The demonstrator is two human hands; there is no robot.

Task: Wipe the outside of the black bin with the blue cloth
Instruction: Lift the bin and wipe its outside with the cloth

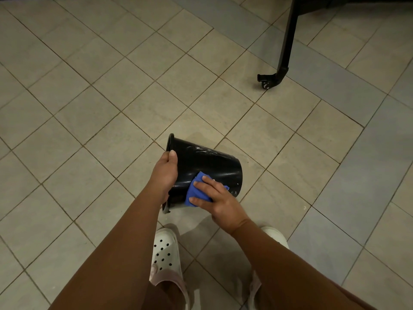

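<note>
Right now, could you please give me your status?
Left hand grips rim of tilted black plastic bin. Right hand presses blue cloth on its side. Nothing in the way.

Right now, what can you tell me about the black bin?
The black bin is a round, shiny, plastic-looking pail, wider at its rimmed mouth than its base. It is tipped sideways over the tiled floor, mouth left, base right. The left hand grips its rim, and the right hand presses the blue cloth flat against its side.
</note>
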